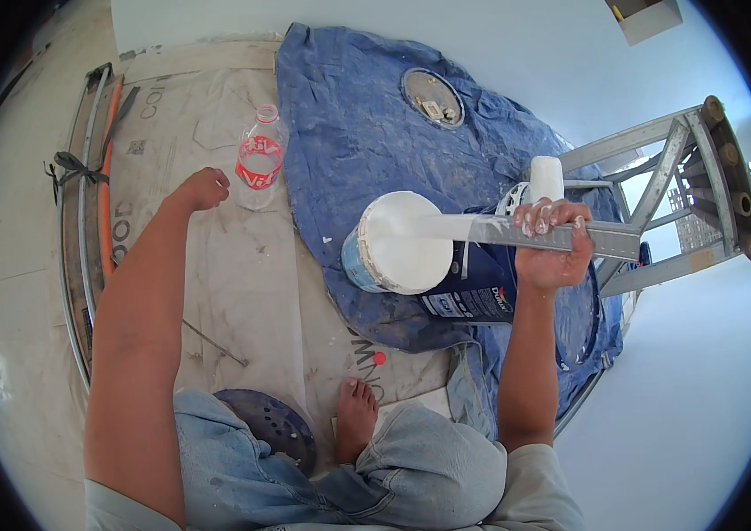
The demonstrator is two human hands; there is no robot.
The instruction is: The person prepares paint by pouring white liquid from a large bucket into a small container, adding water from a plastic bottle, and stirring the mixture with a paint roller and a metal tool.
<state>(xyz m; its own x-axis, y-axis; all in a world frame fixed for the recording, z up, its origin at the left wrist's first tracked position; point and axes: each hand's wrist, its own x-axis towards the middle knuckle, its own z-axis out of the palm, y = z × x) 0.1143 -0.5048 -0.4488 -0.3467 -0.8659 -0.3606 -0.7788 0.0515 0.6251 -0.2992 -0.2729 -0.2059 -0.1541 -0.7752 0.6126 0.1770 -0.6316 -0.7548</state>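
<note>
My right hand (554, 243), its fingers smeared with white, grips a long grey metal channel (610, 239) with a row of marks along it. The strip's far end is coated white and reaches over a white bucket (362, 257) full of thick white paint (411, 257). Off to the left, my left hand (206, 188) hangs with its fingers curled in and nothing visible in them. Just beyond it stands an uncapped clear plastic bottle (260, 164) with a red label. A dark blue paint pail (473, 296) is beside the bucket, partly hidden by the metal channel.
A crumpled blue tarp (340, 115) lies under the buckets, with a round lid (433, 97) on it. A metal ladder (659, 168) stands at right, near a white roller (547, 177). Brown sheeting (243, 265) covers the floor. A dark round disc (269, 425) lies by my foot.
</note>
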